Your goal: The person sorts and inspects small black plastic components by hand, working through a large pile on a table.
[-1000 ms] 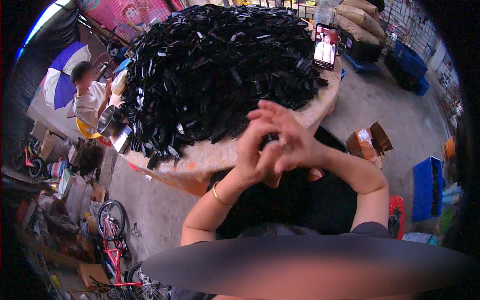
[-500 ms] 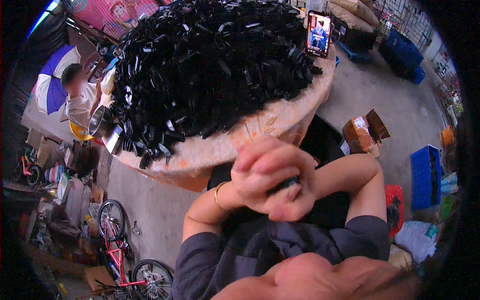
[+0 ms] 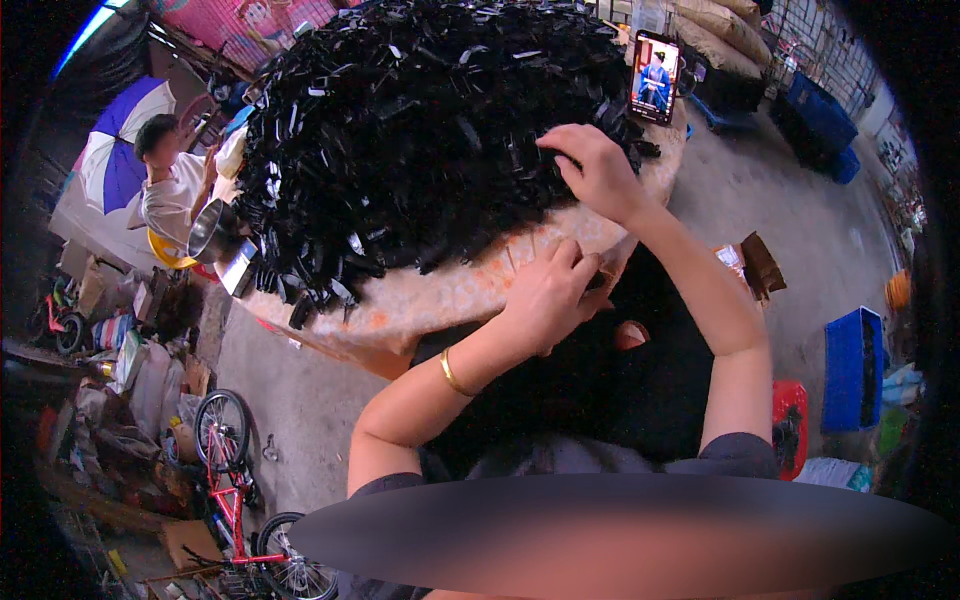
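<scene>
A large heap of thin, shiny black pieces [image 3: 420,140] covers most of the round table; the pieces look like small plastic parts, but their exact kind is too small to tell. Over the heap's right near side, my right hand [image 3: 600,175] reaches with fingers bent and thumb apart, nothing visible in it. Just above the table's near edge is my left hand [image 3: 548,300], a gold bangle [image 3: 453,372] on its wrist. Its fingers are curled closed; something dark shows by the fingertips, and I cannot make out what it is.
A patterned cream cloth [image 3: 400,285] covers the table. A phone [image 3: 654,78] stands upright at its right edge. Across to the left sits another person [image 3: 175,195] near a metal bowl [image 3: 208,230]. A red bicycle [image 3: 232,510], an open carton [image 3: 762,265] and a blue crate [image 3: 852,370] stand around.
My hands, together in front of my chest before, have parted. The right has stretched forward to the heap; the left has moved forward to the table edge.
</scene>
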A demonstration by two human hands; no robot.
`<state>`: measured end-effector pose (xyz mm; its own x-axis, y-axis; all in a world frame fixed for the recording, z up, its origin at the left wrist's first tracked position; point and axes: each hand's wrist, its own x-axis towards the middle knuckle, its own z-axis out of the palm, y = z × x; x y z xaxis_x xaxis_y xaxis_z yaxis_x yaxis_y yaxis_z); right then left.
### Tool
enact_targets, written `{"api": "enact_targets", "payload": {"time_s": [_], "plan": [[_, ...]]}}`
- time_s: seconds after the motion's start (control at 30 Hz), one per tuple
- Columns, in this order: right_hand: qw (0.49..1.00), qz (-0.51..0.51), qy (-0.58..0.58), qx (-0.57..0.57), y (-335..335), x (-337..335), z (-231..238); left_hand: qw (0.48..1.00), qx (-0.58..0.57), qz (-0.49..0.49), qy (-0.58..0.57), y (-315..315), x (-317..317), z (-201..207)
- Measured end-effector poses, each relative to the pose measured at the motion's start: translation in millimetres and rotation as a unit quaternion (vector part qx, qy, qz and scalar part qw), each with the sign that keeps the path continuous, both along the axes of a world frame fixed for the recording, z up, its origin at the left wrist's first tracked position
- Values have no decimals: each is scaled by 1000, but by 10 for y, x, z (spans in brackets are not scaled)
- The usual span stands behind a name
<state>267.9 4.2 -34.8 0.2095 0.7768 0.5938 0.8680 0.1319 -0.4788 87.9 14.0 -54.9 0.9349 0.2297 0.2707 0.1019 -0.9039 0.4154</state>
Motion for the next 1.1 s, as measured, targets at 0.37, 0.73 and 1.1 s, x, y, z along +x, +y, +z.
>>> {"api": "enact_targets", "payload": {"time_s": [0.37, 0.73, 1.1], "plan": [[925, 40, -378, -12, 266, 183, 138, 944, 255, 174, -117, 512, 68, 35], [913, 114, 370, 131, -37, -177, 75, 947, -71, 177, -259, 501, 30, 138], [937, 112, 331, 14, -302, -533, 98, 766, -573, 31, -290, 516, -28, 93]]}}
